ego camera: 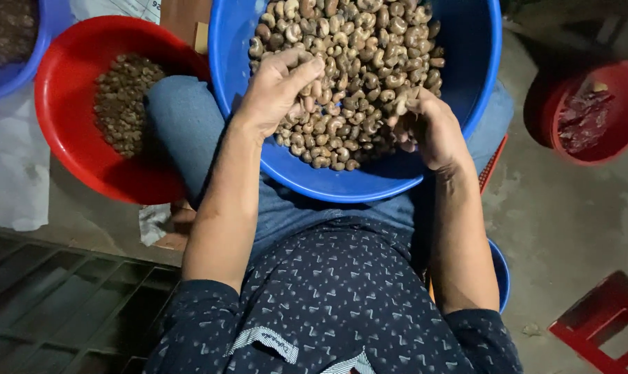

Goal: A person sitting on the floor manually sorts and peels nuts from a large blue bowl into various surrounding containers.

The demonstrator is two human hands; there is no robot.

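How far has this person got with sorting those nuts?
Looks partly done: the red basin beside the knee already holds a small heap of darker nuts. In hand: the left hand and right hand dig into the cashews. Left: the blue basin is mostly full.

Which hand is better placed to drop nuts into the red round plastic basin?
Left, probably. The left hand rests on the nuts at the big blue plastic basin's left side, nearest the red round plastic basin. The right hand sits at the far side.
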